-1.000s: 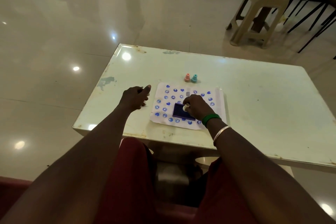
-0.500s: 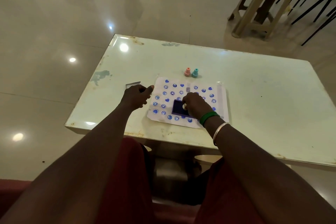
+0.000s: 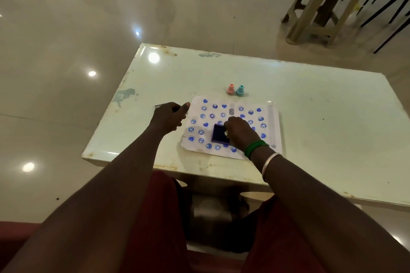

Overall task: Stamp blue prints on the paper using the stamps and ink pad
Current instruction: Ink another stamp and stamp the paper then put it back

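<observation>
Vs a sec ago my right hand (image 3: 240, 133) hasn't moved, grip pinched on a white stamp (image 3: 226, 133) pressed to the ink pad (image 3: 218, 133) mid-paper (image 3: 271, 131) on the tabletop (image 3: 321, 117), so prob still inking; left hand (image 3: 169, 116) curled at the paper's edge, grip contents unclear.

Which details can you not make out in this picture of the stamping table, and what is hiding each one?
1. Stamp in the right hand, head view: only a pale tip shows; the grip hides its colour and design.
2. Ink pad: right edge covered by that hand.
3. Clear flat object beyond the left hand: mostly hidden.
4. Paper: several prints lie under the right wrist.
5. Stool: top cut by the frame edge.
</observation>
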